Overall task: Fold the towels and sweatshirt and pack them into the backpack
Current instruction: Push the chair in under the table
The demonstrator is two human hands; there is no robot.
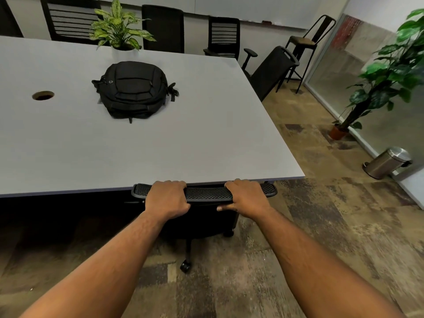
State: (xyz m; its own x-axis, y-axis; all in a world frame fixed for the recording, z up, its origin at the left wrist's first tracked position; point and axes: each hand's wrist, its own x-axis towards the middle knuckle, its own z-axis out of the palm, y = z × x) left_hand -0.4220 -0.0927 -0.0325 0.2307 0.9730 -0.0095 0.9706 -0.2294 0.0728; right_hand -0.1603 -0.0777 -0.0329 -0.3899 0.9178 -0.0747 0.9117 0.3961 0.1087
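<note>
A black backpack (134,89) lies zipped and flat on the grey table (206,125), well beyond my reach. No towels or sweatshirt are in view. At the table's near edge stands a black office chair, pushed in under the table. My left hand (167,198) grips the top of the chair's mesh backrest (206,192), fingers curled over the far side. My right hand (246,198) grips the same backrest further right, thumb along its near side.
A potted plant (121,31) stands on the table behind the backpack, and a cable hole (43,95) lies to its left. More black chairs (223,36) line the far side. A tall floor plant (387,72) and a steel pedal bin (387,162) stand at the right.
</note>
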